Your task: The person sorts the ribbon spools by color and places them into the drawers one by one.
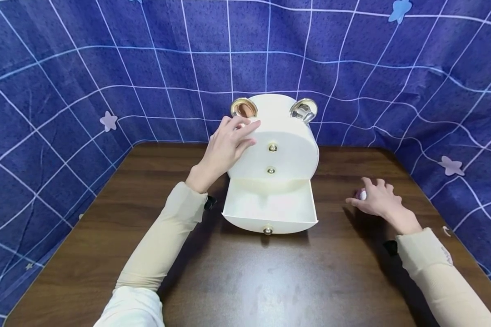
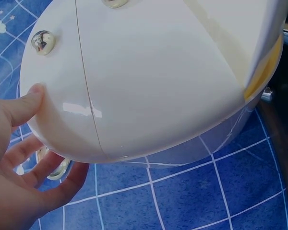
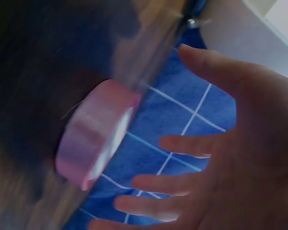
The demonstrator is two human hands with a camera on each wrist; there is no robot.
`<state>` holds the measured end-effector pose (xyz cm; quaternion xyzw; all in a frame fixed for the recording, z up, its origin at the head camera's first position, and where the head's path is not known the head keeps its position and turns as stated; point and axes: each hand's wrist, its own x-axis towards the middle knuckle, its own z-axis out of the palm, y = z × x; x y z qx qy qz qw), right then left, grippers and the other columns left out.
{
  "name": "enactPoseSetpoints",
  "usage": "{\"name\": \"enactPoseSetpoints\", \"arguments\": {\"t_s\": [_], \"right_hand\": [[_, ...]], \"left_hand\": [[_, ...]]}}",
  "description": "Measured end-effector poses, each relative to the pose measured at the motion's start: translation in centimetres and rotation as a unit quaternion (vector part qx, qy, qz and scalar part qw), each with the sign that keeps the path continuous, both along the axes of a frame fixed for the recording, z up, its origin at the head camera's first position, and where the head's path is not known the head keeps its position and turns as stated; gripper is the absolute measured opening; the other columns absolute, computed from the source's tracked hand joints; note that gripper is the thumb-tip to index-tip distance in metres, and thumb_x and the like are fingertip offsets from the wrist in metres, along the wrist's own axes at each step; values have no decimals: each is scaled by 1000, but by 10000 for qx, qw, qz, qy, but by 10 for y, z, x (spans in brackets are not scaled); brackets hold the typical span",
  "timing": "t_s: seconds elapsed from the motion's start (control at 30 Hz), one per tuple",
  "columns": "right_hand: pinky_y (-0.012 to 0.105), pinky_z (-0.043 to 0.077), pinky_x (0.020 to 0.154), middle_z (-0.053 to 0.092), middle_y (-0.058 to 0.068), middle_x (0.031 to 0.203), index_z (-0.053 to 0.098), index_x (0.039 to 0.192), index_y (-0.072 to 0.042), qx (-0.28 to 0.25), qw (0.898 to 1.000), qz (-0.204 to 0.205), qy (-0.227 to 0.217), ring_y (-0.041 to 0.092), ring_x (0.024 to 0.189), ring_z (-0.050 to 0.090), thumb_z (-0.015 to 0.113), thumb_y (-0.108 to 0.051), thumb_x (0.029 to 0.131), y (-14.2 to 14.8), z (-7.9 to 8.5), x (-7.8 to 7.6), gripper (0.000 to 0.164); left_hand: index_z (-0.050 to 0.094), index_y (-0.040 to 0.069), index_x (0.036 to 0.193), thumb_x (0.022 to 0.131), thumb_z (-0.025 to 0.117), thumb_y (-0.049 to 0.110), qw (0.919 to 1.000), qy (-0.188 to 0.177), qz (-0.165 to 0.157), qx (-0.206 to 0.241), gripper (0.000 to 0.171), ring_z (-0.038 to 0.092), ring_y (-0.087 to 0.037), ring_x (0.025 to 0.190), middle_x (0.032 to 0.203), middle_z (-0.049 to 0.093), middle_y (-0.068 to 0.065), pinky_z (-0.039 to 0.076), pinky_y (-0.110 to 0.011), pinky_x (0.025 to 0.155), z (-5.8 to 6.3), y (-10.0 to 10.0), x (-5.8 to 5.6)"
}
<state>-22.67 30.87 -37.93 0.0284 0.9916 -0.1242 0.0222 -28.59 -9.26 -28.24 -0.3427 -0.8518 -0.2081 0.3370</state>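
Note:
In the head view a white drawer box stands at the middle of the table, with gold ears and round knobs. Its lowest drawer is pulled out, and nothing shows inside. My left hand holds the box's upper left edge; the left wrist view has the thumb on the front and the fingers bent round the rim. To the right, my right hand hovers with spread fingers over a roll of pink ribbon. A gap shows between those fingers and the roll in the right wrist view.
The brown wooden table ends at a blue gridded cloth with stars, hanging behind and at both sides. A small pale curved bit lies near the table's right edge.

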Motion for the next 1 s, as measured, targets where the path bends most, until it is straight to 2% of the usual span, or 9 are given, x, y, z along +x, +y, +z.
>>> {"name": "enactPoseSetpoints", "arguments": {"t_s": [0.13, 0.3, 0.53, 0.7, 0.83, 1.0], "right_hand": [[71, 42, 76, 39, 42, 121, 35, 137, 2, 50, 9997, 94, -220, 62, 110, 39, 68, -49, 80, 7, -4, -2, 83], [68, 44, 73, 45, 37, 113, 43, 130, 3, 78, 9998, 149, -137, 58, 107, 40, 70, -43, 80, 12, -9, -4, 73], [63, 46, 67, 50, 35, 110, 48, 126, 2, 26, 9996, 248, 138, 58, 101, 46, 71, -38, 77, 18, -15, -9, 68], [53, 46, 61, 54, 32, 104, 53, 122, 2, -88, 9984, 418, 368, 53, 94, 52, 74, -39, 75, 20, -18, -11, 65], [44, 44, 59, 57, 29, 97, 55, 120, 3, -168, 9962, 679, 524, 46, 86, 56, 75, -37, 74, 17, -16, -12, 64], [42, 44, 62, 60, 28, 97, 57, 119, 2, -232, 9934, 860, 725, 43, 86, 57, 76, -36, 73, 7, -10, -11, 63]], "left_hand": [[62, 22, 129, 91, 64, 29, 10000, 33, -9, -4, 39, 50, -24, 100, 122, 60, -5, 52, -41, 66, 1, 0, -1], [62, 22, 129, 91, 64, 29, 10000, 30, -42, 15, 39, 50, -25, 99, 122, 60, -5, 51, -41, 65, 0, 0, -1], [62, 22, 129, 91, 64, 30, 10000, -14, -4, -9, 39, 50, -25, 99, 122, 60, -5, 52, -41, 65, 0, 0, 0], [62, 22, 129, 91, 64, 29, 10000, -4, 1, -12, 39, 50, -25, 99, 121, 60, -4, 52, -40, 65, 0, -1, 1], [62, 22, 129, 91, 63, 29, 10000, -11, -21, -15, 39, 50, -25, 99, 121, 60, -4, 52, -40, 65, 0, 0, 1], [62, 22, 129, 91, 64, 29, 10000, -2, -18, -17, 39, 50, -25, 99, 121, 60, -4, 52, -41, 66, 1, 0, 1]]}}
